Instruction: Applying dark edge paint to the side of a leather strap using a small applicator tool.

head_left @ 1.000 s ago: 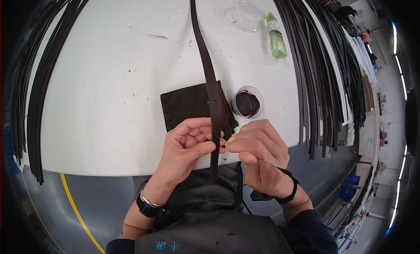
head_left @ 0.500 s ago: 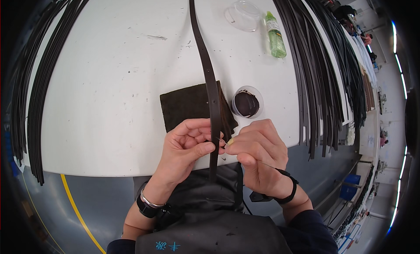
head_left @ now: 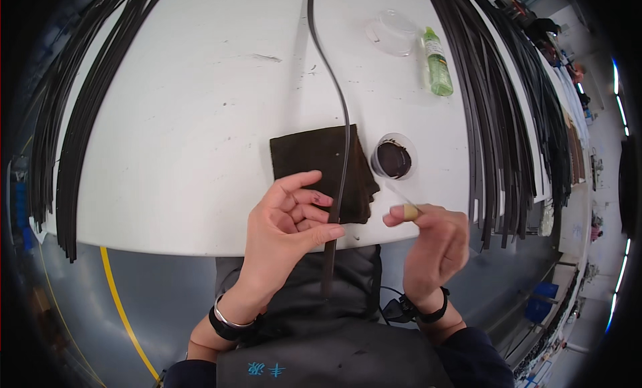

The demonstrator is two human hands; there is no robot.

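Observation:
A long dark brown strap [head_left: 328, 271], likely leather, runs from the far edge of the table down past its near edge, turned so its narrow edge shows. My left hand [head_left: 284, 217] pinches it near its lower end between thumb and fingers, with dark smudges on a fingertip. To the right of the strap, my right hand [head_left: 438, 244] grips a thin, slender tool [head_left: 404, 197] whose tip points toward a clear plastic cup [head_left: 412, 149] of dark paste. Yellowish tape is wrapped round one finger of that hand. A folded dark cloth [head_left: 301, 151] lies under the strap.
Bundles of dark straps hang over the table's left side [head_left: 100, 114] and right side [head_left: 481, 120]. A green bottle [head_left: 439, 70] lies beside a clear plastic lid [head_left: 393, 34] at the back right. The white tabletop [head_left: 194, 147] bears dark scuffs.
My right hand has drawn the thin tool away from the strap, rightward toward the cup. The strap has turned from its flat, holed face to its edge in my left hand.

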